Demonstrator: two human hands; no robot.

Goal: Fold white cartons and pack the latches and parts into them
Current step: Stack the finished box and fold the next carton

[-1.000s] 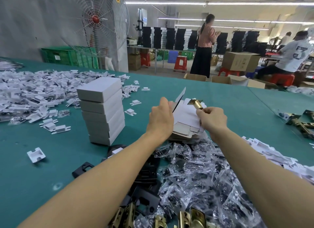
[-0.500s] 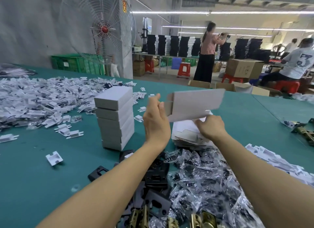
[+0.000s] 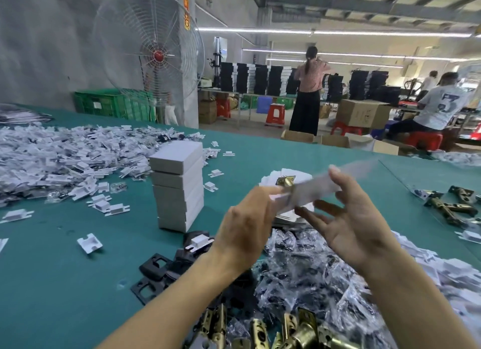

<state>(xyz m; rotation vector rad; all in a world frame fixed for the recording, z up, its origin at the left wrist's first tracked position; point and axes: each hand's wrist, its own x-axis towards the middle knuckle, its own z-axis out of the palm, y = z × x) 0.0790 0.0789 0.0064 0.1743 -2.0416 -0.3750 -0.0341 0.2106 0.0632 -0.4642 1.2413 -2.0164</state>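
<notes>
- The left grip (image 3: 247,218) is clamped on the near end of a white carton (image 3: 312,189), with thumb and forefinger pinching its edge.
- The right grip (image 3: 356,218) is apart, palm turned inward and fingers straight and spread. The carton lies against it, and blur hides whether the thumb presses on the card.
- The carton is held in the air between both grips, above the table (image 3: 52,270), slanting up to the right and smeared by motion.
- Just behind it is a pile of flat carton blanks (image 3: 299,172) with a brass latch (image 3: 285,181) lying on top.
- To the left, a stack of folded white cartons (image 3: 179,187) stands upright on the table.
- Below the grips is a heap of parts in clear bags (image 3: 312,270), with black plates (image 3: 156,268) at its left edge and more brass latches (image 3: 299,330) nearest the camera.
- Other brass latches (image 3: 450,205) lie at the far right.
- White plastic pieces (image 3: 52,156) are strewn across the left of the table.
- A large fan (image 3: 148,54) stands beyond the table.
</notes>
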